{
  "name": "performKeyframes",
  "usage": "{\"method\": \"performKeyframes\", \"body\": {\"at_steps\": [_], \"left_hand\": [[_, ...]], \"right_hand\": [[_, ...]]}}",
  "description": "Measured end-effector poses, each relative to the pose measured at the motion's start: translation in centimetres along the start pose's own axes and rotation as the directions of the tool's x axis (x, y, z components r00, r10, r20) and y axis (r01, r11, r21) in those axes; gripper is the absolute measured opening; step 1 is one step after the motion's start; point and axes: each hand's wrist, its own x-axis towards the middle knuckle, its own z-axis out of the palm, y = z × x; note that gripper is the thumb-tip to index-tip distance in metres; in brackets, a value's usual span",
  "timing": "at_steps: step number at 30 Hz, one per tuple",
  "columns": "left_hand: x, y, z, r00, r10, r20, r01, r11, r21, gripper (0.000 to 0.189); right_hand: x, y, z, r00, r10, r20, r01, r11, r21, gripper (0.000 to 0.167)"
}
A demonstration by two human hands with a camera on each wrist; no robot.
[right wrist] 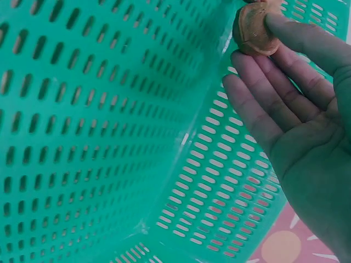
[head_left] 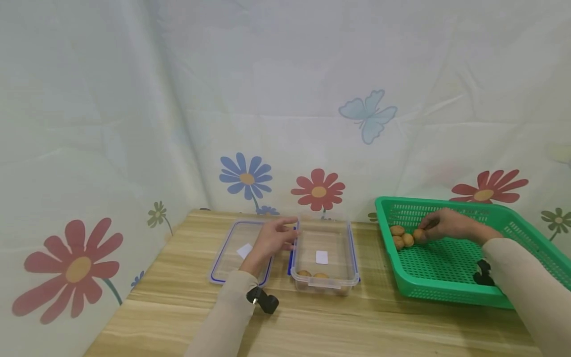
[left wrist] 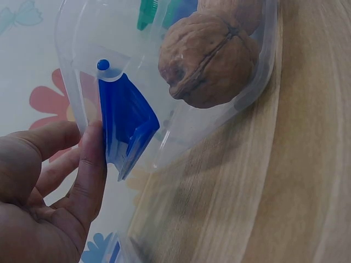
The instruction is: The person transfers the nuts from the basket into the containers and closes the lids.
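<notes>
Pinching ridged walnut (right wrist: 253,32) inside slotted basket (head_left: 446,288)

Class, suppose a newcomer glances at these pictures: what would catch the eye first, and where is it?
Probably the bright green basket at the right of the head view, where the right hand pinches a walnut. Next might come the clear container near the middle, with walnuts at its near end and the left hand at its left side. The large red flower on the backdrop, far left, also stands out.

6 walnuts (head_left: 397,230), 1 basket (head_left: 446,265), 1 box (head_left: 354,253), 1 lid (head_left: 231,252)
</notes>
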Motion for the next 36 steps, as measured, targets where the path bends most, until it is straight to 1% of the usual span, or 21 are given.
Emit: {"method": "performKeyframes", "body": {"at_steps": [3,9,12,16,21,27,32,36], "left_hand": [[0.0,0.0,0.0,1.000,0.005,0.005,-0.005,1.000,0.003,0.048],[0.0,0.1,0.1,1.000,0.005,0.000,-0.005,1.000,0.009,0.048],[0.0,0.1,0.1,1.000,0.000,-0.001,0.000,1.000,0.015,0.048],[0.1,0.0,0.0,1.000,-0.003,0.000,0.003,1.000,0.016,0.047],[0.0,-0.1,0.0,1.000,0.004,0.003,-0.005,1.000,0.008,0.048],[0.0,-0.1,0.0,1.000,-0.004,0.003,0.004,1.000,0.010,0.047],[-0.1,0.0,0.0,1.000,-0.009,0.003,0.009,1.000,-0.005,0.047],[-0.1,0.1,0.0,1.000,-0.003,0.007,0.003,1.000,-0.010,0.047]], "right_hand": [[-0.3,-0.4,-0.4,0.999,-0.009,-0.032,0.009,1.000,0.003,0.036],[-0.7,-1.7,-1.1,0.996,-0.027,-0.087,0.025,0.999,-0.024,0.040],[-0.9,-2.7,-1.6,0.993,-0.043,-0.114,0.040,0.999,-0.030,0.038],[-1.2,-4.4,-2.1,0.986,-0.077,-0.145,0.068,0.996,-0.065,0.033],[-1.7,-6.6,-2.7,0.979,-0.097,-0.181,0.079,0.992,-0.103,0.029],[-2.4,-8.9,-3.2,0.967,-0.118,-0.228,0.090,0.988,-0.128,0.032],[-3.0,-10.6,-3.5,0.950,-0.155,-0.273,0.132,0.986,-0.099,0.031],[-3.5,-12.1,-3.4,0.940,-0.177,-0.292,0.157,0.983,-0.092,0.032]]}}
